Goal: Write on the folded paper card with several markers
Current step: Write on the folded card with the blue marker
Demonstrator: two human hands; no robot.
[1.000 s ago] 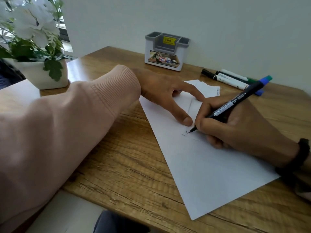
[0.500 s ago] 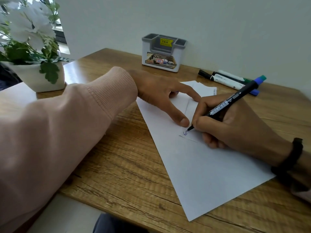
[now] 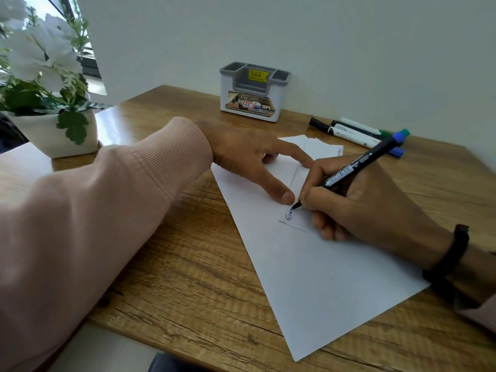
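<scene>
Right hand holds a black marker with a blue end, the fingers curled around its barrel near the tip, and the tip touches the folded paper card. This card is small and white; it lies on a large white sheet in the middle of the wooden table. A few small blue letters are already on the near corner of the card, just beside the tip.

Left hand lies flat over the far part of the card with its fingers spread and straight; the thumb presses down close to the writing and the index finger reaches along the far side. It grips nothing; it only pins the paper.

To do this step well, I think the left hand should keep pressing near the line of writing, because the card is light and can slide on the sheet. The strokes should be small, since the card has little room.

The right wrist, with a dark band, rests low over the sheet and the marker leans back to the right.

Farther away, three or four other markers lie together near the wall, a white and grey holder stands behind the card, and a pot of white flowers stands at the left.
</scene>
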